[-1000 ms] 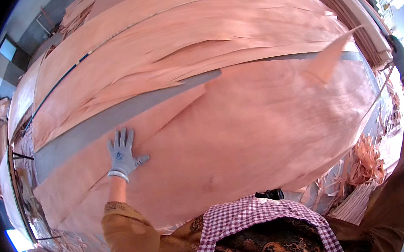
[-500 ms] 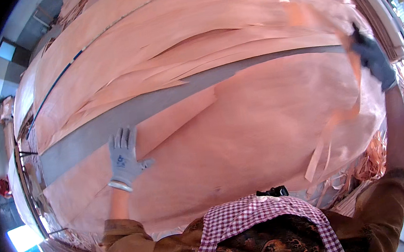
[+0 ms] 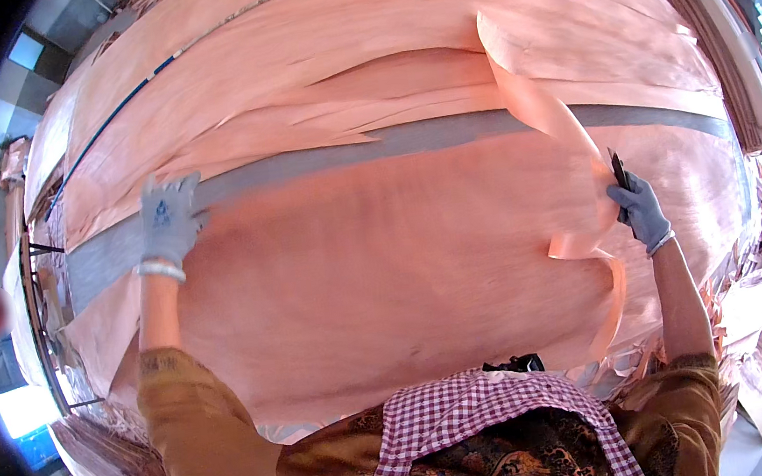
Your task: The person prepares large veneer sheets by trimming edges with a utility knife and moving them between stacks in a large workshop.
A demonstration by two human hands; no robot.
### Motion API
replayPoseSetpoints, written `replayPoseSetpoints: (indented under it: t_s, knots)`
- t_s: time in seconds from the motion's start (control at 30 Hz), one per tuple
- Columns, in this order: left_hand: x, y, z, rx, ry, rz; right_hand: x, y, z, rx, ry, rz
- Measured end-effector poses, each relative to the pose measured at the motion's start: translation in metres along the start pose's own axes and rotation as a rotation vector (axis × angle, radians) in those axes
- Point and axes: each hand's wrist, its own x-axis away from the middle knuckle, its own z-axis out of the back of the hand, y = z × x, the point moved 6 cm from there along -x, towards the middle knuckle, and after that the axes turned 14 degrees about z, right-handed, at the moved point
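Workroom, cluttered: a stack [image 3: 704, 22] of brown sheets at far right, scraps [image 3: 737, 265] heaped past the bench's right end, a bright doorway beyond. Grey bench [image 3: 297, 165], bare in one curved band. Back sheets [image 3: 330, 37], pinkish, overlapping and split along the near edge; across them we note a thin rod [image 3: 160, 69] with dark bands. Front sheet [image 3: 386, 284], one, wide, lying on the bench between that band and the wearer's checked apron [image 3: 430, 420].

Strip [image 3: 545, 114], one, loose and curling: its upper end stands over the back sheets, its middle passes by the right hand [image 3: 644, 210], its tail bends down over the front sheet's right part.

Hazards, in our judgement: the knife [image 3: 619, 175] points away from the body with its tip near the strip and the sheets, so a slip or a low wrist could nick them. Twists in the strip could snag on the split edges. A sharp pull by the left hand [image 3: 170, 217] could tear the front sheet.

Pose: right forearm rises from lower right, fingers clamped around the knife; whether they also pinch the strip we cannot tell. Left forearm stands nearly upright, hand at the front sheet's upper left edge, fingers bent; whether they grip it we cannot tell.
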Motion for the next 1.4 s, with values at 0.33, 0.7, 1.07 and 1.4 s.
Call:
replayPoseSetpoints:
  t_s: [0.33, 0.7, 1.07, 1.4]
  knots:
    - [-0.077, 0.062, -0.012, -0.357, -0.103, 0.084, 0.027, -0.013, 0.023, -0.105, 0.053, 0.024]
    - [0.051, 0.126, 0.012, 0.308, 0.380, -0.194, 0.022, 0.004, -0.047, -0.048, -0.049, 0.019]
    - [0.301, -0.071, -0.144, 0.195, 0.171, 1.144, 0.021, 0.054, -0.051, -0.262, -0.093, 0.059]
    - [0.158, -0.149, -0.133, 0.740, 0.445, 1.059, 0.018, 0.066, -0.037, -0.234, -0.092, 0.041]
